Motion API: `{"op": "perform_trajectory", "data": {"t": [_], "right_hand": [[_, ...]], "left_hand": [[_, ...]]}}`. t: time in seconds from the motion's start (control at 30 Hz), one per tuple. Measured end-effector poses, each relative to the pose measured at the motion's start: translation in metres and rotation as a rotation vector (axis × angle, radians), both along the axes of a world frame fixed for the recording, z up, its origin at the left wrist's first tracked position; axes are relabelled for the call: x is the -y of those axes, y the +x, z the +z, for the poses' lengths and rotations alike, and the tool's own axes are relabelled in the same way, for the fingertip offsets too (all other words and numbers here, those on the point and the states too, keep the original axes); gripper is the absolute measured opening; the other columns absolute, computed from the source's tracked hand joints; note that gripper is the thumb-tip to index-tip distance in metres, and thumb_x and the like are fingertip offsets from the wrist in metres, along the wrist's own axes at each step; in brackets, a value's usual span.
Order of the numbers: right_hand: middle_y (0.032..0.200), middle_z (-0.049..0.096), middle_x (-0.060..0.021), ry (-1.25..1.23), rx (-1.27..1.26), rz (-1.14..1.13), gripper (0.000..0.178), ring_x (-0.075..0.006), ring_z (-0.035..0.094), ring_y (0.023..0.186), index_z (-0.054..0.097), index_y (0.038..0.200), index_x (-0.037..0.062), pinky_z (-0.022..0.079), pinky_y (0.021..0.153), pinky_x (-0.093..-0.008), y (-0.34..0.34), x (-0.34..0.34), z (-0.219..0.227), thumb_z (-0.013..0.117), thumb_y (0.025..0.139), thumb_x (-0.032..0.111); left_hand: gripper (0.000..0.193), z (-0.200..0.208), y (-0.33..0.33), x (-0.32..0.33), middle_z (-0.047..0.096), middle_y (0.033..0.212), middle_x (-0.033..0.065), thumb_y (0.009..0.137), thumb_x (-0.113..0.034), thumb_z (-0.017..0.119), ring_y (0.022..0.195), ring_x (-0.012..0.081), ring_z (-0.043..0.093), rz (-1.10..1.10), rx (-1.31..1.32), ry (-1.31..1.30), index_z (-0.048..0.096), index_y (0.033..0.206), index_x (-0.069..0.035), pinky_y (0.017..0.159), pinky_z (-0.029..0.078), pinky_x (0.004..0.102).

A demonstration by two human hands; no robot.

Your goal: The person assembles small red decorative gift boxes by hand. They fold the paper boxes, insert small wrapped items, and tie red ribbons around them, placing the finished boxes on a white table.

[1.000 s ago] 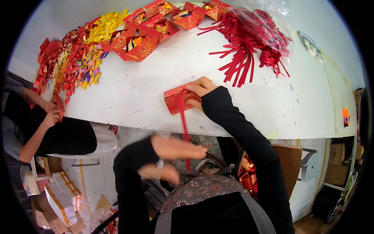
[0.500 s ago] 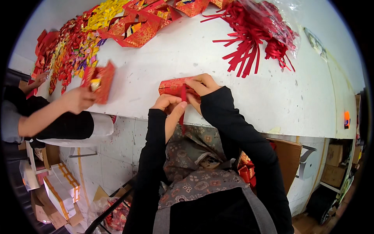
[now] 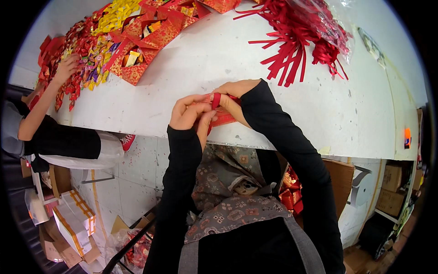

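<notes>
Close to the table's front edge, both hands work at a small red and gold paper box [image 3: 224,118], partly covered by my fingers. A dark red ribbon [image 3: 216,100] loops up between them. My left hand [image 3: 189,113] is closed, its fingertips pinching the ribbon against the box. My right hand [image 3: 235,98] curls round the box's far side, its fingers closed at the ribbon; its fingertips are partly hidden. A ribbon end hangs below the left fingers.
The white table [image 3: 191,77] carries open red boxes of candy [image 3: 134,59], heaps of wrapped candy [image 3: 84,59] and a bundle of red ribbons [image 3: 287,55] in clear plastic. At left, a co-worker's hand [image 3: 68,66] reaches over the candy. A cardboard carton [image 3: 338,182] stands below right.
My hands have turned the box and drawn the ribbon into a loop. The co-worker's candy box now lies at the end of the row, and that hand has moved to the candy heap.
</notes>
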State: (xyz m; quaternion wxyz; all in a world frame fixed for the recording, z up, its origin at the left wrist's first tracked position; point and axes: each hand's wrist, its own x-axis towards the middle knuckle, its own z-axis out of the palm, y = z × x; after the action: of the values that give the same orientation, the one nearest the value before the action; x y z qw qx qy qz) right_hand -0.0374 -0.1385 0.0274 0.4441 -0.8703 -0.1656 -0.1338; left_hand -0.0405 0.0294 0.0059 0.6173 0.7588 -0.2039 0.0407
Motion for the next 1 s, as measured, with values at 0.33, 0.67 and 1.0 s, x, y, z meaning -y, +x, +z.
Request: {"op": "perform_trajectory", "data": {"t": [0.33,0.67,1.0], "right_hand": [[0.086,0.058,-0.0094,-0.062,-0.063,0.066,0.017,-0.0159,0.059,0.076,0.062,0.095,0.0038,0.047,0.063,-0.0264,0.0,0.007,0.013,0.058,0.082,0.014],[0.057,0.028,0.0073,1.004,-0.937,0.133,0.035,-0.0052,0.022,0.043,0.044,0.121,-0.0048,0.02,0.039,-0.021,0.102,0.019,-0.007,0.031,0.092,0.009],[0.065,0.046,0.0021,0.201,-0.15,0.333,0.033,-0.0037,0.04,0.052,0.053,0.112,-0.0035,0.034,0.047,-0.0203,0.035,-0.013,0.075,0.043,0.091,0.02]], "left_hand": [[0.01,-0.006,-0.004,0.015,0.063,0.083,0.0055,0.086,-0.006,0.058,0.069,0.0091,0.059,0.099,-0.305,-0.222,0.057,0.095,0.0,0.059,0.048,0.0201],[0.015,0.0,0.004,-0.001,0.061,0.086,0.0058,0.082,0.0,0.059,0.068,0.0066,0.056,-0.321,-0.296,-0.191,0.05,0.094,-0.004,0.052,0.042,0.0181],[0.03,-0.009,-0.001,0.036,0.063,0.08,0.0093,0.081,0.005,0.056,0.066,0.0106,0.059,-0.097,-0.154,-0.138,0.046,0.108,0.0,0.061,0.047,0.0228]]}}
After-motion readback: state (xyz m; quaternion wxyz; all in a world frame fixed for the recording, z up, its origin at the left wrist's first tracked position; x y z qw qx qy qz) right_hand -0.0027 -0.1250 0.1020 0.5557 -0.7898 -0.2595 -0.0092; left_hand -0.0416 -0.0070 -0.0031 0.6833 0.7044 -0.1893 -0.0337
